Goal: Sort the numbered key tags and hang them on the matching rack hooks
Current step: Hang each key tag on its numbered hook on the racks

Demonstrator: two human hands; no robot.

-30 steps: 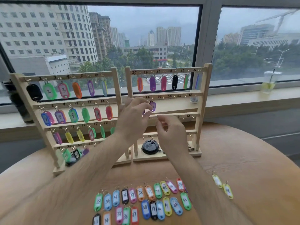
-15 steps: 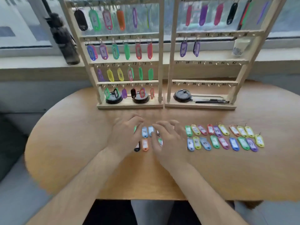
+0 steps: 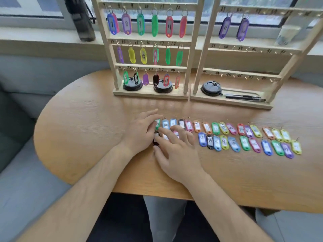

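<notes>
Both grips apart: left hand [image 3: 139,132] and right hand [image 3: 176,151] flat-fingered over the coloured plastic numbered key tags [image 3: 232,129] rowed on the wooden table [image 3: 87,128], black plastic tag [image 3: 156,139] between them, remaining tags stretching rightward, wooden hook racks [image 3: 150,95] beyond the fingertips.

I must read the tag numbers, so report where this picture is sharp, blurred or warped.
Head view: soft even daylight, no glare; the wide lens splays the left rack and right rack outward; hung tags 7, 8, 9 read clearly; the table tags at the far right smear; the two purple tags are illegible.
</notes>
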